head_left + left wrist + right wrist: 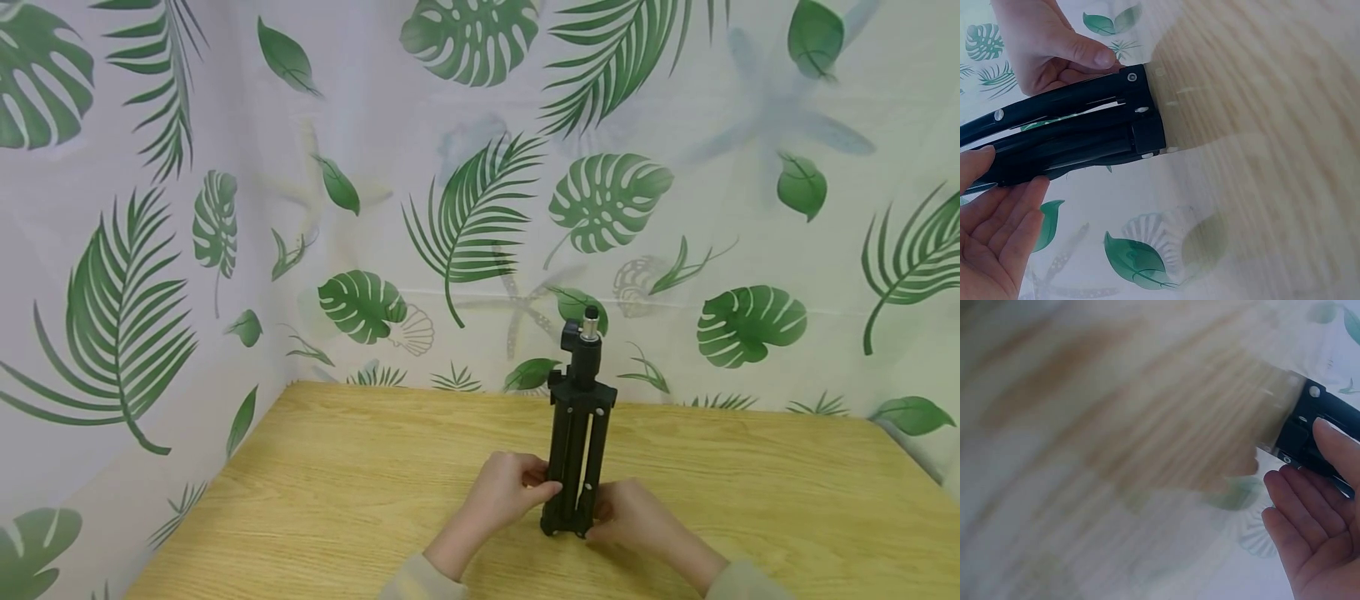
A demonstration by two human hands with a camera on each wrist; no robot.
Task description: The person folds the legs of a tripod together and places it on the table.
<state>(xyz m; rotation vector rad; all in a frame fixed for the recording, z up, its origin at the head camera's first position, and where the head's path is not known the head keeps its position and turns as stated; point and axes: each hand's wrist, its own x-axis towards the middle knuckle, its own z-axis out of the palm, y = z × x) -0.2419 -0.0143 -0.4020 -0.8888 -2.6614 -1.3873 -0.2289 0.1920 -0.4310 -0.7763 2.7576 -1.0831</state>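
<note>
A folded black tripod stand (pixel 574 442) stands upright, its feet right at the wooden tabletop. Silver metal shows at its upper end below a black tip, beside a side knob (pixel 571 335). My left hand (pixel 504 492) pinches the lower legs from the left, thumb in front and fingers behind. On the opposite side, my right hand (pixel 637 517) holds the stand low down near the feet, its thumb laid along a leg in the right wrist view. The left wrist view shows the dark leg ends (pixel 1144 115) close together, with small silver rivets.
The light wooden table (pixel 360 475) stretches out on both sides of the stand. Behind it and to the left hangs a white cloth (pixel 480 358) printed with green leaves, shells and starfish, meeting the table's back edge.
</note>
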